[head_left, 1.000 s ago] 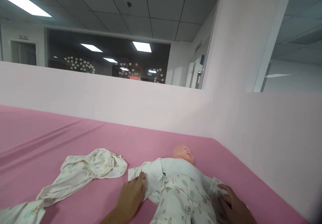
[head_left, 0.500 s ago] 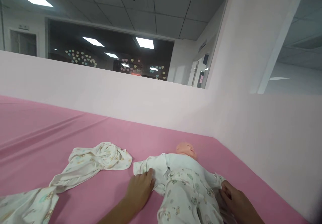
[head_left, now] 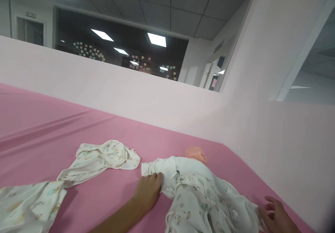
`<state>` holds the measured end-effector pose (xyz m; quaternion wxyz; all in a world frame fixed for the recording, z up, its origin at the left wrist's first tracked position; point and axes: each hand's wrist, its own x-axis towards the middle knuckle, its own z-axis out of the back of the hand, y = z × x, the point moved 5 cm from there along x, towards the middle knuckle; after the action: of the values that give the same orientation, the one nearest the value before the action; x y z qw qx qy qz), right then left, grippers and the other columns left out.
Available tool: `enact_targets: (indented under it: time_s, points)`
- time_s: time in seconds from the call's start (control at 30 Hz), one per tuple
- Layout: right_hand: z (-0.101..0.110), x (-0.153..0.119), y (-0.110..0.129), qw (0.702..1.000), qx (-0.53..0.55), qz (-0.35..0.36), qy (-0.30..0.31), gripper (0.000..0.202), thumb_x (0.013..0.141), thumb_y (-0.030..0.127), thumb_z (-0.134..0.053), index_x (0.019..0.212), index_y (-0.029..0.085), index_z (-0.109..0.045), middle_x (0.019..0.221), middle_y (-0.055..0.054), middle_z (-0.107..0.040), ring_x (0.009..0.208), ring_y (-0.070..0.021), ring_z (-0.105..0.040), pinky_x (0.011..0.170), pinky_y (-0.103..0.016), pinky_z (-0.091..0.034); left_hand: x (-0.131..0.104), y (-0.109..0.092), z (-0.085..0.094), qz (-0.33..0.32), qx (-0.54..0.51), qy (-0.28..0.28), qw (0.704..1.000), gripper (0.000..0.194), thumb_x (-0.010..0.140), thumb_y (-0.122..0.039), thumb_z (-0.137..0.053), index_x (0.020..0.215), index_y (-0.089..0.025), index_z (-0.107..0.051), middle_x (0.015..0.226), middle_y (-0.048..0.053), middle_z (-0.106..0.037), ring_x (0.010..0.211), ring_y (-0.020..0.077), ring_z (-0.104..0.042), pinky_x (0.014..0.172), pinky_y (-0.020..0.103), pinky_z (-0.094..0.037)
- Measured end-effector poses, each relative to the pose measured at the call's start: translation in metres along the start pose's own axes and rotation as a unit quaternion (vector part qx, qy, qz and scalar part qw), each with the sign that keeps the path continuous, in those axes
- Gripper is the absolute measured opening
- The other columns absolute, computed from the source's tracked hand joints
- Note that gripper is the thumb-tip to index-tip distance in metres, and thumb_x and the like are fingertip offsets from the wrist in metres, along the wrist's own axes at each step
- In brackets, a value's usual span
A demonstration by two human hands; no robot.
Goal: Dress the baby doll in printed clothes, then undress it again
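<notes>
A baby doll lies on its back on the pink padded surface, its head towards the wall. It wears a white baby garment with small animal prints on its lower part. My left hand is closed at the sleeve on the left of the doll, fingers curled over the cloth; the fingertips are partly hidden. At the right, my right hand has its fingers apart, the thumb touching the end of the garment's spread-out right side.
A second printed white baby garment lies crumpled and twisted to the left. The pink padded surface meets a pale wall behind and another at the right. Windows sit above.
My right hand has moved right and its fingers have opened from a pinch. The garment's right side now spreads further outward. My left hand stays at the sleeve; the view has tilted slightly.
</notes>
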<state>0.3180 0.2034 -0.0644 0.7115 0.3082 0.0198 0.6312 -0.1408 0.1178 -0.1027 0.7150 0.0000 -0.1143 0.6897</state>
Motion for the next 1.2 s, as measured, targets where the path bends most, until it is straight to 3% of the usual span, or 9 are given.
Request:
enact_targets:
  time_s: [0.1, 0.23, 0.33, 0.43, 0.5, 0.67, 0.87, 0.97, 1.2]
  points:
    - [0.0, -0.008, 0.067, 0.997, 0.067, 0.018, 0.03, 0.065, 0.078, 0.061, -0.039, 0.131, 0.024, -0.037, 0.123, -0.01, -0.057, 0.104, -0.025, -0.061, 0.084, -0.037, -0.048, 0.004, -0.01, 0.007, -0.023, -0.004, -0.048, 0.999, 0.031, 0.09, -0.008, -0.032, 0.111, -0.018, -0.053, 0.107, 0.01, -0.061, 0.095, 0.0268, -0.059, 0.072, 0.037, -0.044]
    - [-0.011, -0.025, 0.193, 0.981, 0.06, 0.141, 0.122, 0.054, 0.088, 0.053, -0.035, 0.133, 0.023, -0.039, 0.134, -0.009, -0.05, 0.118, -0.0246, -0.051, 0.094, -0.038, -0.043, 0.02, -0.031, 0.018, -0.123, 0.008, -0.179, 0.976, 0.029, 0.096, -0.016, -0.032, 0.119, -0.02, -0.05, 0.116, 0.009, -0.055, 0.1, 0.0248, -0.051, 0.083, 0.04, -0.042]
    - [-0.033, -0.039, 0.275, 0.933, 0.014, 0.32, 0.165, 0.041, 0.088, 0.035, -0.041, 0.124, 0.018, -0.05, 0.128, -0.009, -0.055, 0.12, -0.0233, -0.048, 0.1, -0.037, -0.038, 0.033, -0.039, 0.015, -0.17, 0.048, -0.214, 0.961, 0.026, 0.096, -0.016, -0.036, 0.116, -0.021, -0.052, 0.116, 0.007, -0.055, 0.101, 0.0249, -0.047, 0.084, 0.041, -0.039]
    - [-0.069, -0.053, 0.32, 0.856, -0.112, 0.44, 0.249, 0.026, 0.08, 0.021, -0.049, 0.103, 0.015, -0.061, 0.11, -0.01, -0.062, 0.104, -0.0235, -0.056, 0.088, -0.034, -0.041, 0.037, -0.038, 0.009, -0.17, 0.078, -0.203, 0.961, 0.022, 0.096, -0.019, -0.037, 0.108, -0.024, -0.055, 0.114, 0.007, -0.054, 0.097, 0.0249, -0.047, 0.079, 0.042, -0.038]
    - [-0.089, -0.057, 0.332, 0.828, -0.164, 0.46, 0.275, 0.019, 0.074, 0.013, -0.051, 0.09, 0.013, -0.062, 0.102, -0.012, -0.063, 0.095, -0.0249, -0.058, 0.08, -0.033, -0.041, 0.035, -0.036, 0.008, -0.159, 0.086, -0.187, 0.966, 0.019, 0.095, -0.022, -0.042, 0.107, -0.025, -0.056, 0.116, 0.008, -0.053, 0.097, 0.026, -0.046, 0.077, 0.043, -0.037]
    - [-0.108, -0.05, 0.338, 0.831, -0.193, 0.447, 0.267, 0.033, 0.068, 0.003, -0.049, 0.099, 0.01, -0.059, 0.107, -0.016, -0.061, 0.097, -0.0286, -0.058, 0.077, -0.035, -0.038, 0.032, -0.034, 0.013, -0.134, 0.073, -0.165, 0.974, 0.024, 0.094, -0.026, -0.042, 0.115, -0.03, -0.053, 0.113, 0.009, -0.052, 0.095, 0.027, -0.045, 0.074, 0.042, -0.036]
    - [-0.119, -0.031, 0.33, 0.85, -0.193, 0.4, 0.283, 0.038, 0.071, 0.028, -0.062, 0.105, 0.013, -0.056, 0.112, -0.014, -0.061, 0.098, -0.0286, -0.058, 0.076, -0.035, -0.039, 0.031, -0.036, 0.016, -0.087, 0.054, -0.172, 0.98, 0.019, 0.091, -0.026, -0.044, 0.102, -0.023, -0.059, 0.104, 0.009, -0.051, 0.094, 0.0268, -0.044, 0.078, 0.043, -0.035]
    - [-0.127, -0.027, 0.33, 0.858, -0.19, 0.384, 0.282, 0.043, 0.068, 0.031, -0.065, 0.106, 0.013, -0.056, 0.112, -0.015, -0.061, 0.102, -0.0314, -0.057, 0.081, -0.039, -0.038, 0.029, -0.033, 0.019, -0.037, 0.049, -0.176, 0.982, 0.019, 0.089, -0.028, -0.046, 0.099, -0.02, -0.061, 0.101, 0.01, -0.052, 0.095, 0.0278, -0.045, 0.079, 0.044, -0.034]
    - [-0.105, -0.019, 0.32, 0.866, -0.151, 0.38, 0.287, 0.041, 0.067, 0.029, -0.063, 0.104, 0.014, -0.056, 0.111, -0.012, -0.06, 0.101, -0.0271, -0.055, 0.081, -0.035, -0.038, 0.029, -0.017, 0.018, 0.048, 0.012, -0.169, 0.984, 0.022, 0.085, -0.029, -0.047, 0.093, -0.018, -0.065, 0.101, 0.011, -0.056, 0.098, 0.0297, -0.047, 0.082, 0.046, -0.034]
